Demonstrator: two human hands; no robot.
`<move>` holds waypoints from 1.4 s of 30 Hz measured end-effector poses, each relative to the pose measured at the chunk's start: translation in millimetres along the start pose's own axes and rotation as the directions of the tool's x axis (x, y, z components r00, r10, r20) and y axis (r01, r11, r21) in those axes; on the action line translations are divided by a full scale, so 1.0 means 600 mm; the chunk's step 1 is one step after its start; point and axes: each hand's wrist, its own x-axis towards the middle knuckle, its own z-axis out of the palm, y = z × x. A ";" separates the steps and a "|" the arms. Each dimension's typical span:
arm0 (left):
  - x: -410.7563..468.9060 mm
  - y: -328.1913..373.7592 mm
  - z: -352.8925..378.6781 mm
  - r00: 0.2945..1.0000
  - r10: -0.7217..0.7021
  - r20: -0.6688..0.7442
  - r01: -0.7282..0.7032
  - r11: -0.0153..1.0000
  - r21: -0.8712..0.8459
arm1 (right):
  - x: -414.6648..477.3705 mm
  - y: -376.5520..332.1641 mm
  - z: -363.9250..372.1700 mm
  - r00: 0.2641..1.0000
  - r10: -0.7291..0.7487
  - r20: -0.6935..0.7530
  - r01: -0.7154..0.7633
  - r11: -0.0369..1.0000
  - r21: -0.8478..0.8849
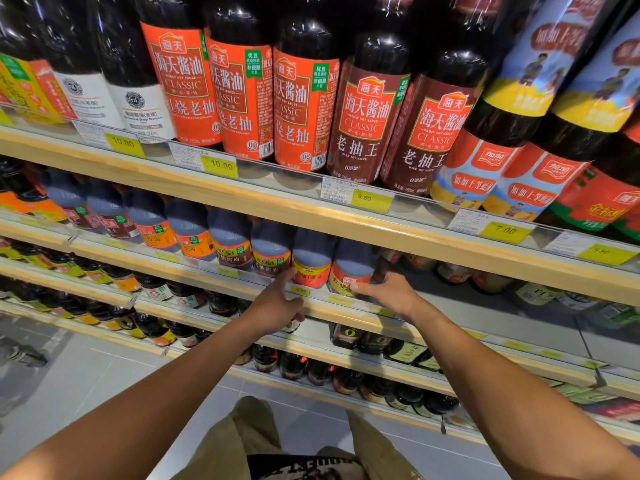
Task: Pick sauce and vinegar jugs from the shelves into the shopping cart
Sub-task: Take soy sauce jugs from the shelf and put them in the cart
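Touching the end jug (351,263), right hand (391,292) by its thumb, fingers hidden behind, grip unclear; left hand (277,303) spread, empty.

One view only, worn on your head. It faces the shelving (311,216) at close range, tilted forward and down. Top-row bottles (298,109) loom across the upper frame; floor (86,375) shows lower left. Your left hand (277,303) and right hand (388,292) sit near mid-frame.

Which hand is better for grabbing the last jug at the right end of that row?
Probably the right. The right hand has its thumb on the end jug, at its label; the left hand is in front of the neighbouring jug, farther off.
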 end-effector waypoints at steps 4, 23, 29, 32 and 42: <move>-0.015 0.008 -0.005 0.999 0.031 -0.007 -0.031 0.998 0.060 | -0.011 -0.006 -0.001 0.998 -0.045 -0.033 0.044 0.998 -0.038; -0.120 0.004 -0.033 0.896 0.408 -0.176 -0.102 0.574 0.812 | -0.155 -0.039 0.000 0.872 -0.467 -0.146 0.224 0.647 -0.729; -0.171 -0.032 -0.081 0.824 0.519 -0.226 -0.001 0.401 0.916 | -0.176 -0.065 0.060 0.763 -0.646 0.016 0.331 0.370 -0.868; -0.211 -0.063 -0.118 0.815 0.499 -0.296 0.080 0.408 0.910 | -0.184 -0.094 0.112 0.733 -0.675 0.086 0.382 0.304 -0.872; -0.414 -0.240 -0.340 0.737 0.401 -0.543 0.292 0.536 0.792 | -0.251 -0.269 0.382 0.590 -0.770 0.242 0.534 0.147 -0.832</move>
